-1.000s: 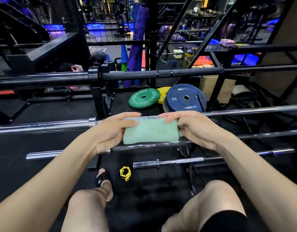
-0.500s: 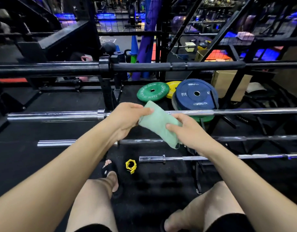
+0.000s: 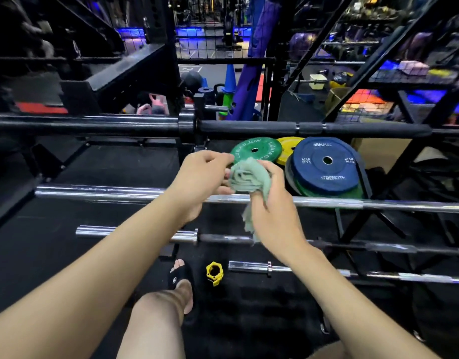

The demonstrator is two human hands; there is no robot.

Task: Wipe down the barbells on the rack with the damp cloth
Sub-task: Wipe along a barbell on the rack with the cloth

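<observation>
- Right hand (image 3: 271,203), at the centre of the frame, grips a bunched green cloth (image 3: 249,178); its fingers curl round the wad and a loose tail of fabric hangs down past the palm.
- Left hand (image 3: 200,177), just left of it, pinches the cloth's near edge with thumb and fingertips, the other fingers curled in.
- Both hands hold the cloth in the air, in front of a chrome barbell (image 3: 99,191) that crosses the middle of the frame from left to right; whether the cloth touches it I cannot tell.
- Above that, across the upper middle, lies a black barbell (image 3: 249,127) on the rack (image 3: 358,224).
- Below the hands, a third barbell (image 3: 135,233) with a chrome sleeve and dark shaft runs across, and a fourth, shorter in view (image 3: 251,266), sits lower right.
- Behind the cloth, right of centre, stand a green plate (image 3: 251,150), a yellow plate (image 3: 288,149) and a blue plate (image 3: 326,167).
- On the black floor at lower centre lies a yellow collar (image 3: 214,273), beside a foot in a black sandal (image 3: 179,277).
</observation>
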